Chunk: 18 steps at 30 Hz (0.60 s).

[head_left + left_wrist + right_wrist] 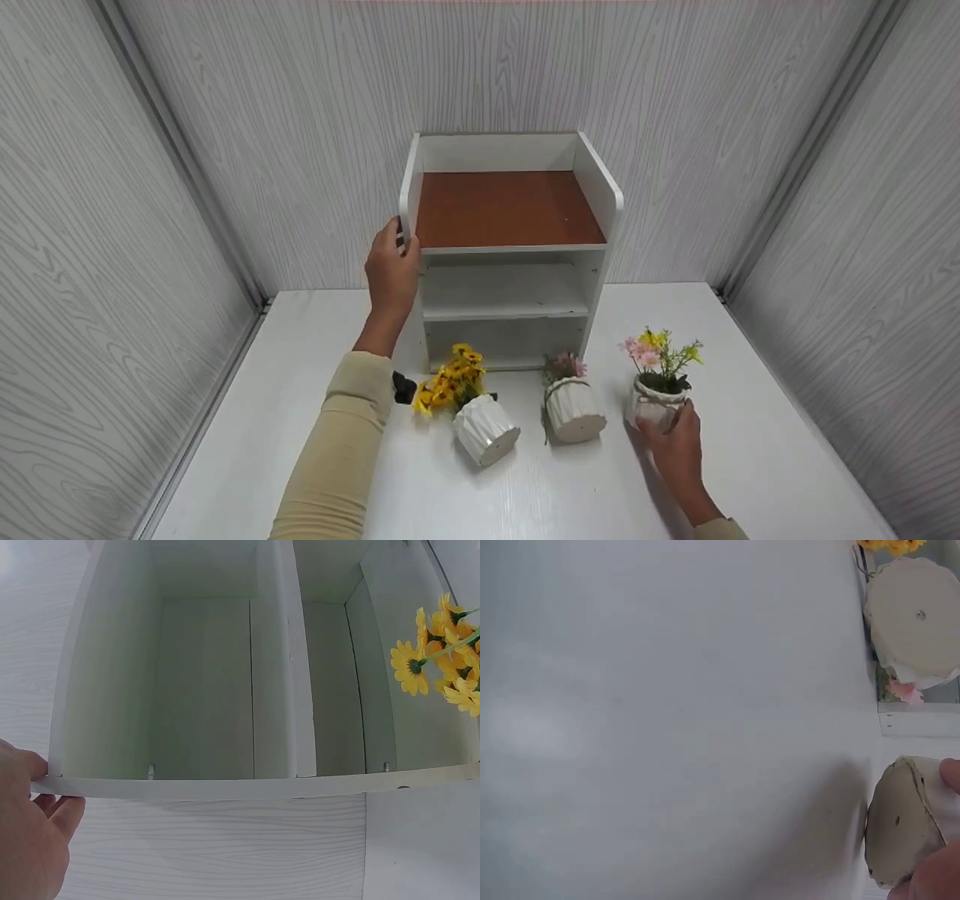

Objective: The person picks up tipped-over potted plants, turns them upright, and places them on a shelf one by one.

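Grey walls (487, 67) with wavy wood lines stand in front of you and at both sides; between them sits a big white table (540, 495). At the far part of the table stands the white shelf (510, 289), upright; it has a brown board (506, 210) on top, with raised white sides and a white back, and two spaces under it.

Your tan left sleeve (326, 465) reaches over the table; your left hand (393, 266) pinches the front edge of the shelf's left side, up near the brown board; your thumb and fingers sit on opposite faces. Your right hand (677, 442) is well apart from the left one; its thumb and fingers hold the right pot (656, 401) low down, to the right of the shelf.

All three pots are white; the left pot (485, 431) and the middle pot (576, 411) lie on their sides in front of the shelf, bottoms toward you; the right pot stands mouth up and tips a little; you can't quite tell if it touches the table.

Yellow flowers (450, 382) lean out of the left pot; pink and yellow flowers (660, 352) poke up from the right one; small pink flowers (566, 365) point from the middle one toward the shelf.
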Tool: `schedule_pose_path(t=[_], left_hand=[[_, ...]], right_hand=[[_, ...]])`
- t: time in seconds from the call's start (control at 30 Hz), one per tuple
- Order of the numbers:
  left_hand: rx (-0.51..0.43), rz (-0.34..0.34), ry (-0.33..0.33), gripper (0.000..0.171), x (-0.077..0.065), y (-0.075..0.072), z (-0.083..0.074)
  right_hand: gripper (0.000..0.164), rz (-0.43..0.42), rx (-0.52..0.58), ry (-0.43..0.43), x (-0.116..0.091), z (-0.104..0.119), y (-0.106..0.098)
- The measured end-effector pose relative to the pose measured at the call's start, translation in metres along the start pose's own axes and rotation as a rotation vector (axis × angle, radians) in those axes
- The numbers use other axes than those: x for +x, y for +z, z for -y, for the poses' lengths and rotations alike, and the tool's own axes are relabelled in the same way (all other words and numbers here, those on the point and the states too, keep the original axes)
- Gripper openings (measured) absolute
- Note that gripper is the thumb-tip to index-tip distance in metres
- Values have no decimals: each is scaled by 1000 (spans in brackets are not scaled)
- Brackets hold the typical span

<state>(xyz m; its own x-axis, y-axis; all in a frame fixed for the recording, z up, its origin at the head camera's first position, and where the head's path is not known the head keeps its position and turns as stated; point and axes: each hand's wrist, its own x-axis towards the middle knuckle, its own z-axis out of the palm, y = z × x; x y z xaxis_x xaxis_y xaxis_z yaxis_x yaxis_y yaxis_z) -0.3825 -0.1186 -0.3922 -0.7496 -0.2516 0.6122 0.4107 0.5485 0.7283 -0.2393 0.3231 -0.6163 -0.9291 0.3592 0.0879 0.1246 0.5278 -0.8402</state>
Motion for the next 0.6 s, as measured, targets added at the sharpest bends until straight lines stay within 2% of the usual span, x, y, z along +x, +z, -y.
schedule_pose_path(t=[0.2, 0.37, 0.6], left_hand=[[3, 11, -3, 43, -1, 1, 1], [-2, 3, 7, 42, -1, 1, 2], [-2, -5, 18, 42, -2, 3, 4]], right_hand=[[92, -2, 70, -82, 8, -6, 1], [87, 34, 114, -90, 16, -10, -2], [90, 76, 99, -103, 21, -17, -5]])
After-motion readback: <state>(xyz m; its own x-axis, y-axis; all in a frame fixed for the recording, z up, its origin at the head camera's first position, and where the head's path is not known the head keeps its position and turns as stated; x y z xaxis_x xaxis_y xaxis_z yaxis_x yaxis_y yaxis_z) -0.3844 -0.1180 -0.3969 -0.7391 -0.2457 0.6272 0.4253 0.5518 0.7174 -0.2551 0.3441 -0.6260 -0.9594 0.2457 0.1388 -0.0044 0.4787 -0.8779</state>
